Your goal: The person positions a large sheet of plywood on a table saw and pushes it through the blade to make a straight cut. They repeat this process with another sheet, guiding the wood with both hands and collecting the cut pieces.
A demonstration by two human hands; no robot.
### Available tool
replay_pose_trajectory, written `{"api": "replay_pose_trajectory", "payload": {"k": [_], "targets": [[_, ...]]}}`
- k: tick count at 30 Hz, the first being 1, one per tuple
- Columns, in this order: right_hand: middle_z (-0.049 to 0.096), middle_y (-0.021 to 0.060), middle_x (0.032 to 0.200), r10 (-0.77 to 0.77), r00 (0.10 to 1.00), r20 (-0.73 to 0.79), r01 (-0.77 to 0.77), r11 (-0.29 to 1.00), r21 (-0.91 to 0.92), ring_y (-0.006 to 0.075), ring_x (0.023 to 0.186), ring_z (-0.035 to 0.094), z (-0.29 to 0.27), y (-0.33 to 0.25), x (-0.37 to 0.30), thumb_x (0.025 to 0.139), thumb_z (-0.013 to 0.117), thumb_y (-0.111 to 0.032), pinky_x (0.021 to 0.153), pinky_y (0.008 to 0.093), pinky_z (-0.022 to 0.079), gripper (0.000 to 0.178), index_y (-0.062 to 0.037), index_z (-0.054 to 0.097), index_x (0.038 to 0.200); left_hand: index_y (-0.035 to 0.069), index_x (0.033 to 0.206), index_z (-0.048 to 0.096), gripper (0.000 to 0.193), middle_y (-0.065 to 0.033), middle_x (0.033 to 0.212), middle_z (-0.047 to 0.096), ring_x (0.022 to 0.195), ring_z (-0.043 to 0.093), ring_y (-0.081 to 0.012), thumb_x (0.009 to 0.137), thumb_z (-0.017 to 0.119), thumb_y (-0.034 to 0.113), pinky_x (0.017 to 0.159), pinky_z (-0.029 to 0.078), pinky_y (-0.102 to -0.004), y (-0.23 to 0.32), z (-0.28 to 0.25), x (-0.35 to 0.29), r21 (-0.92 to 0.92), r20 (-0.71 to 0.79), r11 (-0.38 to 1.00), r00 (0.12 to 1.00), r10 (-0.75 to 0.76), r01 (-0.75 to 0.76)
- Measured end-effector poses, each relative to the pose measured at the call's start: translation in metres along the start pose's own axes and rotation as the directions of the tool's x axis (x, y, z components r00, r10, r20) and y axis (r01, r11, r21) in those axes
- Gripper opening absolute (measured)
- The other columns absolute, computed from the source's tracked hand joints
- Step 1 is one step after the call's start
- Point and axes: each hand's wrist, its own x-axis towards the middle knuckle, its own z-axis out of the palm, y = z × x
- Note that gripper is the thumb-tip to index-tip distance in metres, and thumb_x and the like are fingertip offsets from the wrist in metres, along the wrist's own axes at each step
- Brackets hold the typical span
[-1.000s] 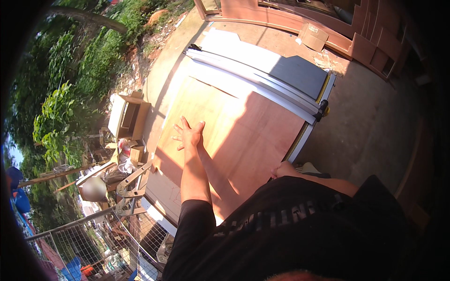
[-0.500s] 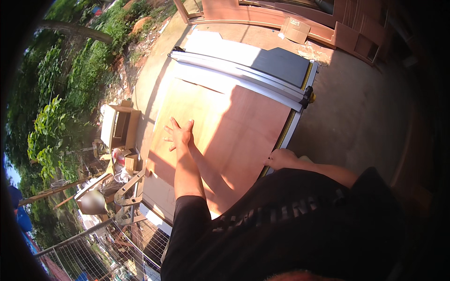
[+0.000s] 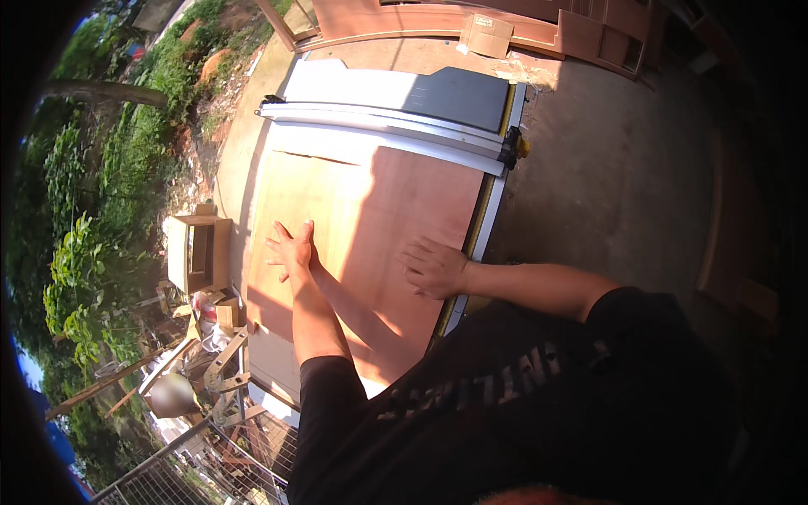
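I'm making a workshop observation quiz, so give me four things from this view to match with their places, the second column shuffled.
1. left hand
2. right hand
3. metal fence rail
4. cardboard box

A. on the floor
B. over the shaded part of the plywood sheet
C. between the plywood sheet and the grey panel
D. over the sunlit part of the plywood sheet

Right pairs: 1-D; 2-B; 3-C; 4-A

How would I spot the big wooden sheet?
Find the big table in the middle, with a silver rail across it. On the rail's near side, under the left hand and right hand, lies a wide flat sheet. Unlike the silver rail, it's brown wood, part sunny, part shady.
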Motion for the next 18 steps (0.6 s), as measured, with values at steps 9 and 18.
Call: {"api": "replay_pose_trajectory", "payload": {"k": [9,18], "targets": [[0.065,0.0118,0.119,0.003,0.998,-0.07,0.006,0.993,0.12,0.031,0.12,0.057,-0.0031,0.0051,-0.0003,0.066,0.078,-0.046,0.11,0.0488,0.041,0.053,-0.0045,0.072,0.097,0.041,0.161,0.014,0.103,-0.0106,0.171,0.0,0.149,-0.001,-0.0587,0.079,0.067,0.072,0.101,0.015,-0.0872,0.0021,-0.0071,-0.0058,0.009,0.013,1.0,1.0,-0.011,0.011],[0.066,0.0107,0.115,-0.011,0.996,-0.093,0.019,0.996,0.092,0.0309,0.118,0.058,-0.0045,0.0078,0.0034,0.067,0.078,-0.04,0.108,0.048,0.042,0.044,-0.0049,0.072,0.093,0.039,0.161,0.018,0.106,-0.0134,0.17,0.002,0.149,-0.002,-0.0581,0.075,0.072,0.068,0.103,0.012,-0.0864,0.0064,-0.0108,-0.0091,-0.047,0.01,0.999,1.0,-0.001,0.001]]}}
